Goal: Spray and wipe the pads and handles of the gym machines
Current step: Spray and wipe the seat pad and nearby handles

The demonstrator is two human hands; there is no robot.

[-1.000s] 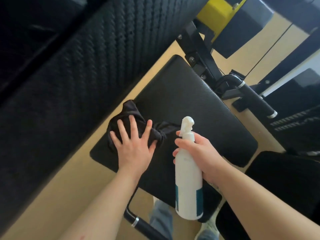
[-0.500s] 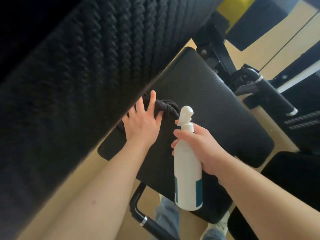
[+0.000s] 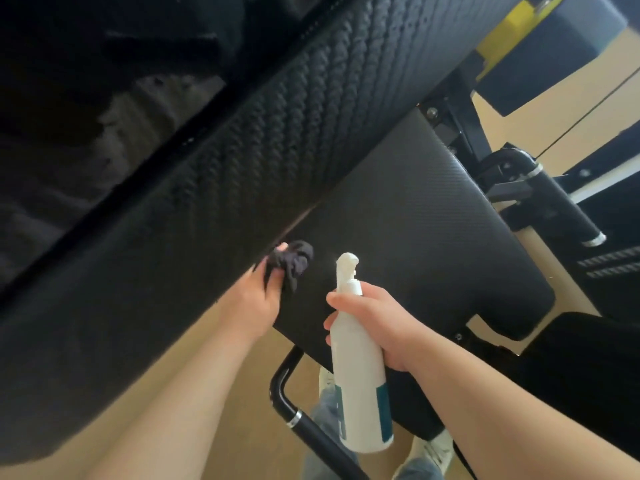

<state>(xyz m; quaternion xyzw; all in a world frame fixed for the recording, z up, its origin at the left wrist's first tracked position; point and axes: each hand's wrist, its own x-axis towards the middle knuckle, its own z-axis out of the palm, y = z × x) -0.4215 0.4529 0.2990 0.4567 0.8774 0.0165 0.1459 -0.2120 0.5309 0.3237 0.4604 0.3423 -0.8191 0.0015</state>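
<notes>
A black seat pad [image 3: 422, 230] lies in the middle of the view. A ribbed black back pad [image 3: 242, 174] rises over its left side and hides part of it. My left hand [image 3: 258, 303] grips a bunched black cloth [image 3: 292, 263] at the seat pad's left edge, right beside the back pad. My right hand [image 3: 377, 323] holds a white spray bottle [image 3: 360, 379] upright above the near part of the seat, nozzle up. A black handle [image 3: 557, 206] with a silver ring sticks out to the right of the seat.
A black tube handle [image 3: 298, 410] curves below the seat's near edge. My shoes and jeans [image 3: 325, 414] show on the tan floor beneath. Another dark pad [image 3: 588, 368] sits at lower right. A yellow frame part [image 3: 509, 26] and a dark block are at upper right.
My left hand went from pressing the cloth flat on the seat to gripping it bunched, and moved left toward the back pad. The view swung closer to the back pad. The bottle stayed put.
</notes>
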